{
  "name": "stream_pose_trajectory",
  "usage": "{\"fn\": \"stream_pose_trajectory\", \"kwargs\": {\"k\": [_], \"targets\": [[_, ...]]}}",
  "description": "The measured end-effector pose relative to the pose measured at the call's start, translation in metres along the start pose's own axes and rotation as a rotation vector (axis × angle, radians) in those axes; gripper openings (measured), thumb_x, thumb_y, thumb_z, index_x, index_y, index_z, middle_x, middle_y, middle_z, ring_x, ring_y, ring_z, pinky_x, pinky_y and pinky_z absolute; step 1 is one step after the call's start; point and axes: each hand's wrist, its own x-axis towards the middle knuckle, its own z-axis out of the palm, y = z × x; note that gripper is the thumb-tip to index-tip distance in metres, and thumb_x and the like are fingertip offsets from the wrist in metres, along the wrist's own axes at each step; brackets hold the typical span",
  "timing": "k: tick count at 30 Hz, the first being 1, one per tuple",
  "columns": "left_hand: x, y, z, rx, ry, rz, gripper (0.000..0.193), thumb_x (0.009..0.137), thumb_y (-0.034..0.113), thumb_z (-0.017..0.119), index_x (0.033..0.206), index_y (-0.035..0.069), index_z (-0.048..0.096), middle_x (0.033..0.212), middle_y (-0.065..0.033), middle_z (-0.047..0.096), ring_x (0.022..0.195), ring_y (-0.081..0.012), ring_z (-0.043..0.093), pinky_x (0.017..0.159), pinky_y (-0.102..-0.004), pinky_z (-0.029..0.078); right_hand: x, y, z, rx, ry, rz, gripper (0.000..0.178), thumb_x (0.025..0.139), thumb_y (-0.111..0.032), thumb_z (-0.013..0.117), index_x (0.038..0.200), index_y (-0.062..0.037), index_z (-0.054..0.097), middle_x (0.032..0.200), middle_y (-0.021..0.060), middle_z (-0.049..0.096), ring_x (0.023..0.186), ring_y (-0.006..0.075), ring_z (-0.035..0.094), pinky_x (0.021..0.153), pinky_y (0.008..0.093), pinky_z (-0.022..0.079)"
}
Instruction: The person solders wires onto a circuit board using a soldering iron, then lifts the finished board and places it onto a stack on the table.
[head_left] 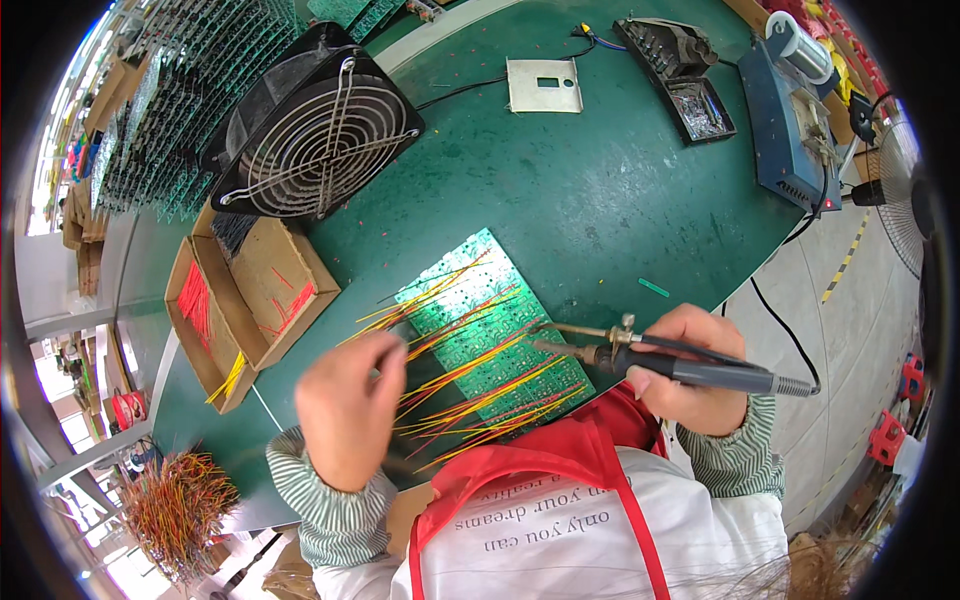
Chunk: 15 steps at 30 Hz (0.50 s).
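A green circuit board panel (470, 345) lies at a slant on the table before me. Several rows of red, yellow and dark wires (455, 372) are attached to it and stick out past its left side. In my right hand (697, 365) is a soldering iron (690, 368) with a thin solder feed tube clamped along it; its tip is over the board's right part. My left hand (348, 405) hovers left of the board near the wire ends, fingers curled in a pinch. What it holds, if anything, I cannot make out.
A cardboard box (262, 290) with red and yellow wires stands left, below a black fan (320, 130). A white plate (544, 85), a black iron stand (680, 75) and a blue soldering station (790, 125) with a solder spool are farther back. A wire bundle (180, 510) hangs lower left.
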Motion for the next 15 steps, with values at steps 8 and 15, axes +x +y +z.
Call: {"fn": "stream_pose_trajectory", "kwargs": {"k": [8,15], "targets": [[-0.025,-0.005,0.021,-0.205,-0.288,-0.09,0.01,0.078,0.005,0.069,0.084,-0.002,0.065,0.071,-0.0105,0.06,0.057,-0.0186,0.056,0.053,-0.0275,0.044,0.0,0.0,0.031,-0.015,-0.125,-0.177,0.018,0.07,-0.008,0.073,0.08,-0.0023,0.059,0.061,0.0034,0.06,0.05,0.0109,0.058,0.048,0.0249,0.043],[-0.027,-0.013,0.028,-0.235,-0.246,-0.06,0.012,0.079,0.01,0.068,0.083,0.001,0.062,0.075,-0.011,0.061,0.063,-0.0264,0.06,0.055,-0.0337,0.047,0.0,0.005,0.045,0.039,-0.099,-0.113,0.017,0.072,-0.008,0.072,0.082,-0.0018,0.059,0.061,0.0032,0.06,0.052,0.0098,0.057,0.049,0.0247,0.044]]}}
